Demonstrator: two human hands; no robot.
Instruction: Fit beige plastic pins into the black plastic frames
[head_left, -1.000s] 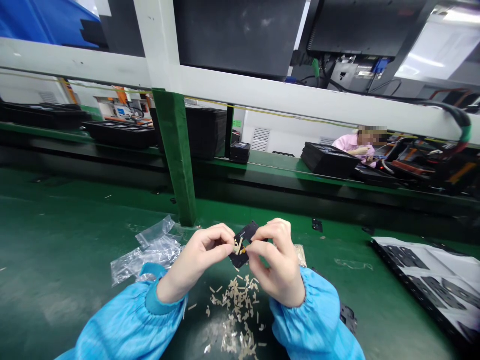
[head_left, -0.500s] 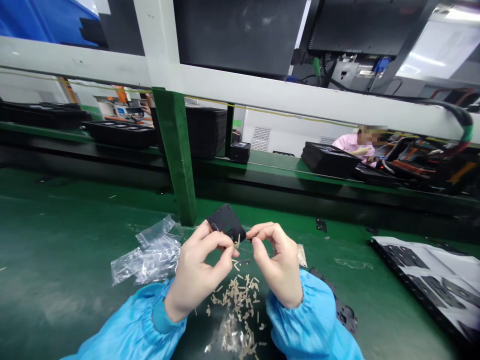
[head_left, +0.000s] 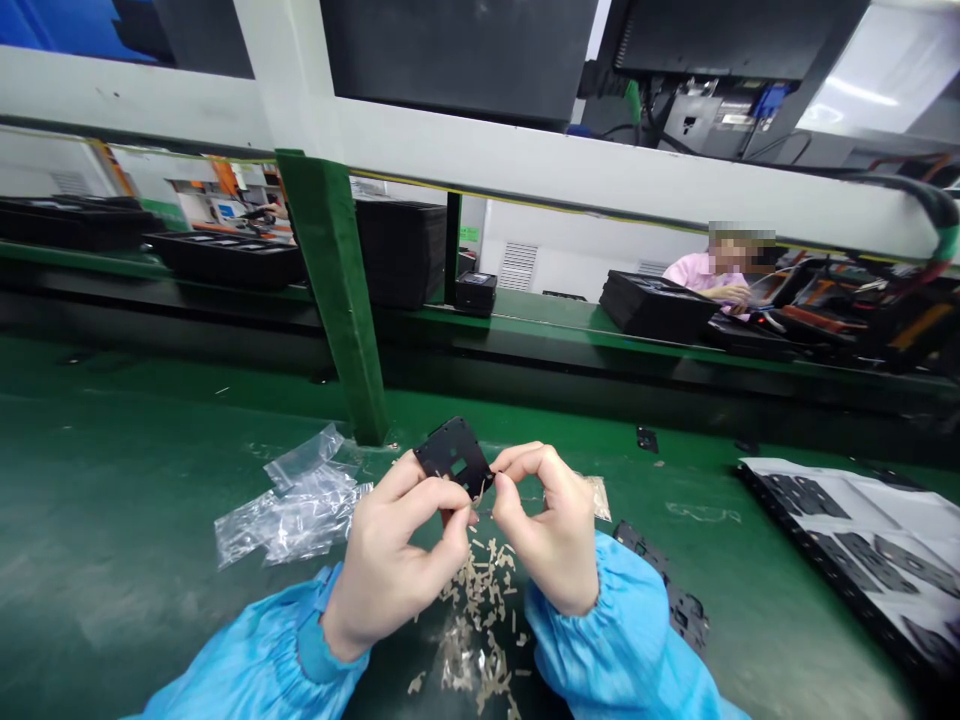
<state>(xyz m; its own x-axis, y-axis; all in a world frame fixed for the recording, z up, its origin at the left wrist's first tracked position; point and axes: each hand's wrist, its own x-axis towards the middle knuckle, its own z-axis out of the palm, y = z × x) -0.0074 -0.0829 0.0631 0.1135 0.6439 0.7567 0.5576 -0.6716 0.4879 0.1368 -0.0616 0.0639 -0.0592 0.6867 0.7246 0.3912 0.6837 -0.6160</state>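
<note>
Pinching a flat black perforated plate (head_left: 454,455) in left hand (head_left: 397,560), right hand (head_left: 547,530) narrowly closed at its corner, plate higher than earlier

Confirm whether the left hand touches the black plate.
Touching: the head view shows the left hand with its fingers against the lower edge of the black plate.

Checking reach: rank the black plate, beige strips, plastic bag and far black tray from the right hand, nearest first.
1. Black plate: touching the right hand, up-left.
2. Beige strips: below, on the bench.
3. Plastic bag: far left.
4. Black tray: ahead, far bench.
</note>
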